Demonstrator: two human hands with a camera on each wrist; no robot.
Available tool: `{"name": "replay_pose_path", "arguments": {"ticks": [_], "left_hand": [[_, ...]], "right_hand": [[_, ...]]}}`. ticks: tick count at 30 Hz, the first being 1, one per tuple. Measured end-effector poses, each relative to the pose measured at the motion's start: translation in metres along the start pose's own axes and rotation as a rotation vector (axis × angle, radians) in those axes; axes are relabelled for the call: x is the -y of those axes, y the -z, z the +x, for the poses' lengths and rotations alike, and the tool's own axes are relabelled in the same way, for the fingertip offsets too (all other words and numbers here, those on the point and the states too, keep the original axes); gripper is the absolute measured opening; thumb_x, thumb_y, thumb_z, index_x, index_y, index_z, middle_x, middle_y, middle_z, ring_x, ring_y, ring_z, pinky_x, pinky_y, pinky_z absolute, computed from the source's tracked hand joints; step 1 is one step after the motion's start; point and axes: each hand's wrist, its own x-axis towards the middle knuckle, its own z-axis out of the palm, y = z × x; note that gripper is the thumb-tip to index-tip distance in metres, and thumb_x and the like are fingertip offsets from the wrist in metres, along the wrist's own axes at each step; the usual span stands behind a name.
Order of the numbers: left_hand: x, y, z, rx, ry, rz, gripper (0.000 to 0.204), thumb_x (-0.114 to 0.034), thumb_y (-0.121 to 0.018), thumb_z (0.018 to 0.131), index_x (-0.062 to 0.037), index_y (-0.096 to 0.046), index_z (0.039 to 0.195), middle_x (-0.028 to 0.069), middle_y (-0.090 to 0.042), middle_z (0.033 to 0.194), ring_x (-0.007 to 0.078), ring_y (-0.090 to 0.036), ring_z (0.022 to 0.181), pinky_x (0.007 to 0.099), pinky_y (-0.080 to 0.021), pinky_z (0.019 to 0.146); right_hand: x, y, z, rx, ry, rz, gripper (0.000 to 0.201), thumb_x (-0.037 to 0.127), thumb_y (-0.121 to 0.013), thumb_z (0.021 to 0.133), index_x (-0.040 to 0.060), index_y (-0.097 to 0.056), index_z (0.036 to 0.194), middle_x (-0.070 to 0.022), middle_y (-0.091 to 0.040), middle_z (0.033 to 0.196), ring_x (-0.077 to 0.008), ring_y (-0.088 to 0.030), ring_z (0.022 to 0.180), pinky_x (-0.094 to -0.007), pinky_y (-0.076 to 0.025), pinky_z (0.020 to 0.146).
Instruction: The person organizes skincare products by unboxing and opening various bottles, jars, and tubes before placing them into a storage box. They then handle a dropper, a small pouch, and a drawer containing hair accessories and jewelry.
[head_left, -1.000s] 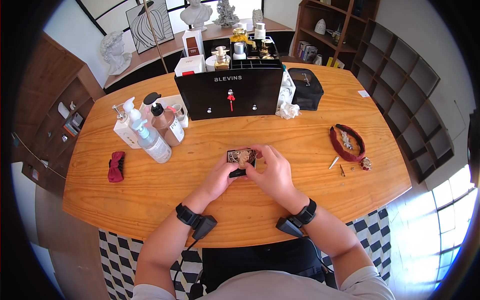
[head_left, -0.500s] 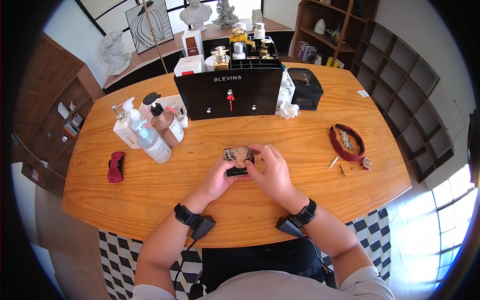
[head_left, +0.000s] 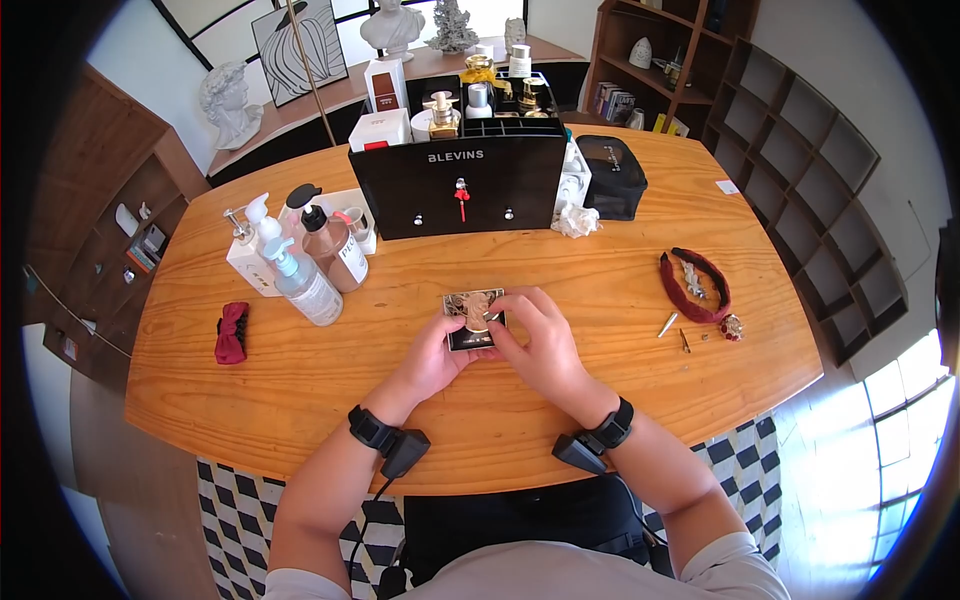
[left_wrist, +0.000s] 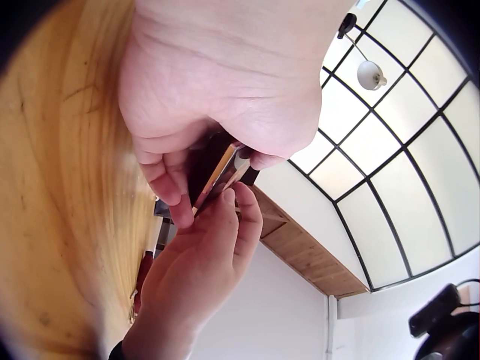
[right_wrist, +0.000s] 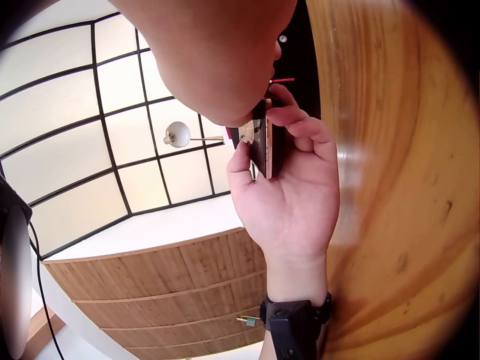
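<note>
Wooden table (head_left: 610, 410): fills the middle of the room; the person sits at its near edge, forearms over it. Black storage box (head_left: 395, 190), lettered BLEVINS, stands at the far side, its top crowded with bottles and cartons. Black pouch (head_left: 618, 195) is just right of it. Brown bottle (head_left: 332, 252) with black pump stands upright left of centre; a clear bottle (head_left: 310, 297) with pale blue pump stands beside it, nearer the person. Dark red headband (head_left: 677, 296) lies at the right, well apart from the hands.

Left hand (head_left: 435, 360): mostly closed, gripping a small dark box (head_left: 472, 342), fingers beneath, thumb over the top. Right hand (head_left: 545, 345): fingers bent, thumb and forefinger pinching at the right side of the same box; I cannot tell whether they have its edge or what sits on top.

Small box is at table centre, between the two hands, a beige piece (head_left: 476, 310) and curled pale decoration on its upper face. I cannot tell whether the left hand's underside touches the table. Dark red bow (head_left: 232, 334) lies far left. Slim silvery clip (head_left: 667, 325) lies below the headband, apart from it.
</note>
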Motion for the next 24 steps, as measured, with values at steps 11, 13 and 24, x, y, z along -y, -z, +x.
{"name": "replay_pose_path", "arguments": {"ticks": [11, 13, 24], "left_hand": [[-0.001, 0.004, -0.001, -0.011, 0.007, -0.033, 0.042, -0.025, -0.039, 0.104, -0.0031, -0.051, 0.137, 0.0109, -0.063, 0.128, 0.0227, -0.063, 0.114, 0.043, -0.055, 0.095], [-0.002, 0.003, -0.001, -0.006, 0.013, -0.028, 0.043, -0.025, -0.039, 0.103, -0.0028, -0.05, 0.139, 0.0111, -0.062, 0.131, 0.0225, -0.063, 0.115, 0.0423, -0.054, 0.095], [-0.005, -0.003, -0.003, -0.026, 0.002, -0.017, 0.051, -0.028, -0.037, 0.1, 0.0011, -0.045, 0.142, 0.0164, -0.062, 0.132, 0.0316, -0.062, 0.12, 0.0447, -0.052, 0.1]], "right_hand": [[0.006, 0.004, 0.002, 0.027, -0.039, -0.014, 0.041, 0.007, -0.075, 0.082, 0.0027, -0.06, 0.12, -0.017, -0.064, 0.107, -0.036, -0.063, 0.098, -0.0422, -0.053, 0.083], [0.005, 0.003, 0.001, 0.03, -0.046, -0.022, 0.048, 0.008, -0.076, 0.081, 0.0026, -0.058, 0.124, -0.0172, -0.064, 0.107, -0.0359, -0.063, 0.099, -0.0424, -0.053, 0.084], [0.01, 0.005, 0.001, 0.111, -0.046, 0.054, 0.079, 0.013, -0.087, 0.069, 0.0046, -0.049, 0.137, -0.0163, -0.06, 0.118, -0.0353, -0.06, 0.107, -0.0431, -0.052, 0.091]]}}
